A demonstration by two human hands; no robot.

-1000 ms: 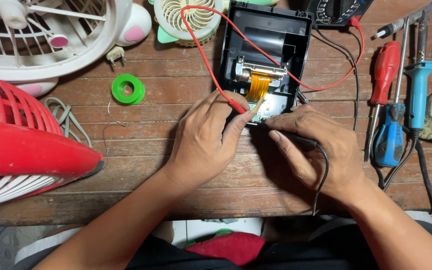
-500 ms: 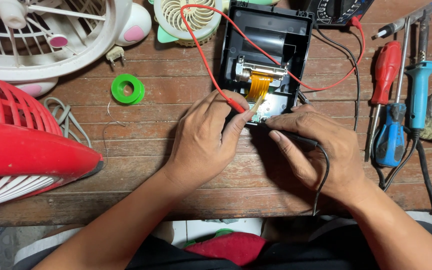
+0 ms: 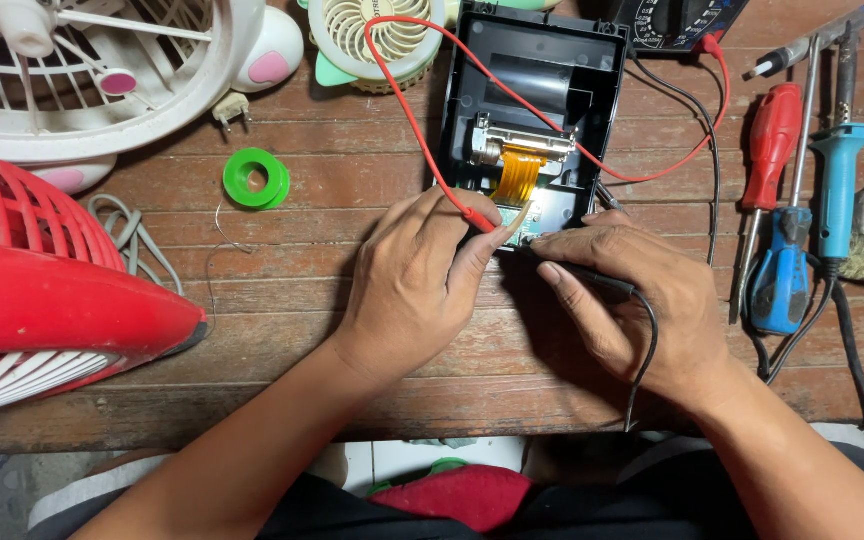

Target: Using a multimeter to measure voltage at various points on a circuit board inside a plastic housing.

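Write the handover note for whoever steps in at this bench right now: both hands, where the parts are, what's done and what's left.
Left hand: pinches the red probe, tip at the small board at the near edge of the opened black device.
Right hand: holds the black probe, tip on the same board from the right.
Both leads run up to the meter at the top edge.
Done: device is open, orange ribbon cable exposed, both probes placed.
Left: whatever reading the meter gives; its face is cut off here. Screwdrivers and soldering iron lie unused at right.
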